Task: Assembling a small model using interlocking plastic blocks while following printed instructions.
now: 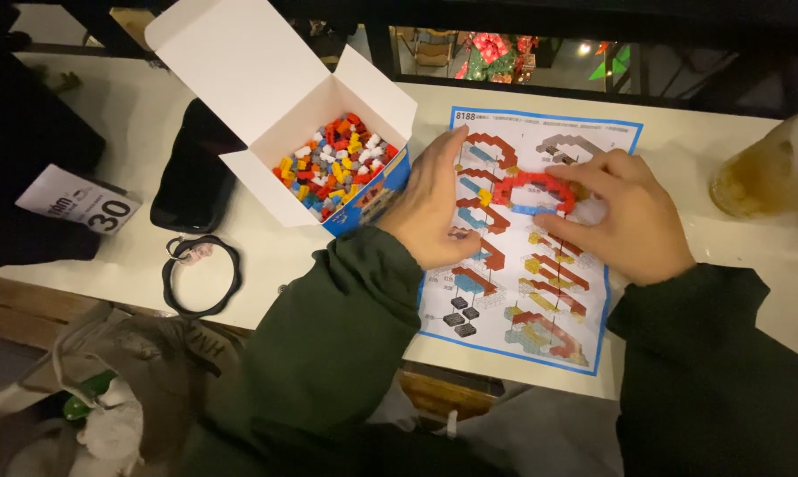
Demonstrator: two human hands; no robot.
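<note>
Assembly: a small red toy-brick strip with yellow and blue bits, lying on the printed paper instruction sheet near the far edge of the white tabletop.
Long axis: runs left to right, spanning between both hands.
Left hand: fingers together, thumb touching the strip's left end.
Right hand: fingertips pinching the right end; nearer.
Supply: the open white cardboard box of mixed coloured bricks, just left of the left hand.
</note>
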